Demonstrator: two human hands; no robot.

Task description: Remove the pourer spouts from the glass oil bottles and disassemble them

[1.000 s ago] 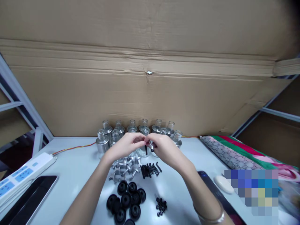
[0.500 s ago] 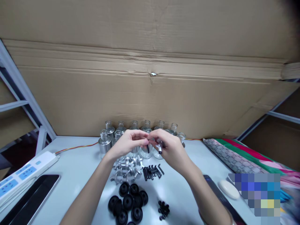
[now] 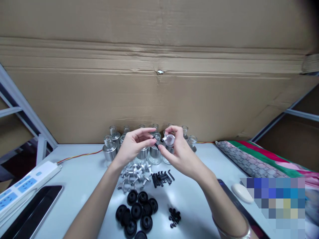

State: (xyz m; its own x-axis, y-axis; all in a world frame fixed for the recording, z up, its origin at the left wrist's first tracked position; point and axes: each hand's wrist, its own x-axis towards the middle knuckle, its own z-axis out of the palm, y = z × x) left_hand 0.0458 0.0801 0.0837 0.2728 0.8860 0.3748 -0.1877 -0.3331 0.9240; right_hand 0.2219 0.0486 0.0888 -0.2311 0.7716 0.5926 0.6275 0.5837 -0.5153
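Note:
My left hand (image 3: pixel 134 146) pinches a small dark rod (image 3: pixel 156 145) between thumb and fingertips, in front of the glass bottles. Facing it, my right hand (image 3: pixel 180 154) holds a rounded, pale, shiny piece (image 3: pixel 169 140) whose short stem has a black tip pointing left. The stem and the rod are close together; whether they touch I cannot tell. Below the hands lies a pile of silvery metal fittings (image 3: pixel 136 176). Right of that pile are several black bolts (image 3: pixel 160 179) and a small bent hex key (image 3: pixel 171 175).
Several clear glass bottles (image 3: pixel 109 151) stand against the cardboard wall (image 3: pixel 159 99). Nearer are black round caps (image 3: pixel 136 210) and tiny black nuts (image 3: pixel 175 215). A power strip (image 3: pixel 27 182) and a phone (image 3: pixel 35 210) lie left; a white mouse (image 3: pixel 242 193) and folded cloth (image 3: pixel 264 159) lie right.
My hands have drawn slightly apart. My right hand has turned and opened out, so the rounded pale piece now shows. The view has shifted a little.

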